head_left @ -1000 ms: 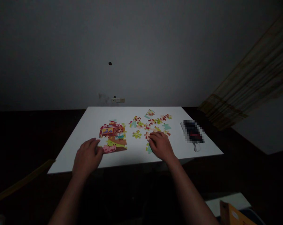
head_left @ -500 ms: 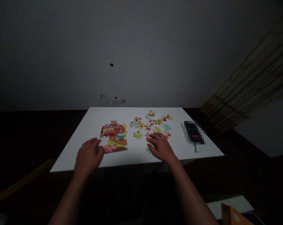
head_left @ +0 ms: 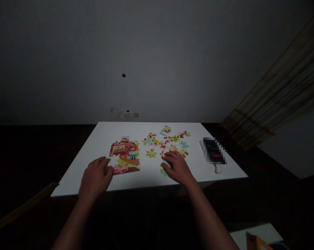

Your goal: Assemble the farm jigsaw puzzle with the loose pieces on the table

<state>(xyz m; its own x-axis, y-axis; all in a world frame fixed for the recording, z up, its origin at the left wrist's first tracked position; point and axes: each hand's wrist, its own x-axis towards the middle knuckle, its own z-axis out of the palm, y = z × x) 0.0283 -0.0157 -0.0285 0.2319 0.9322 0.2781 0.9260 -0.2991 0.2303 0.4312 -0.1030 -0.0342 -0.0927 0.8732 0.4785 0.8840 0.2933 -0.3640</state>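
A partly joined colourful jigsaw (head_left: pixel 125 155) with a red barn picture lies on the white table (head_left: pixel 99 139). My left hand (head_left: pixel 95 177) rests at its lower left corner, fingers loosely curled and touching the table, holding nothing I can see. Several loose puzzle pieces (head_left: pixel 167 139) are scattered to the right. My right hand (head_left: pixel 177 167) lies flat over the nearest loose pieces, fingers stretched, with a teal and green piece (head_left: pixel 162 171) peeking out beside its thumb.
A dark blurred-out object with a white cord (head_left: pixel 214 152) lies at the table's right side. A wall socket (head_left: pixel 131 114) sits behind the table. A striped curtain (head_left: pixel 282 93) hangs at the right. The room around is dark.
Both hands have drawn slightly toward me along the table; the right hand slid down off the cluster of loose pieces. The view has tilted a little.
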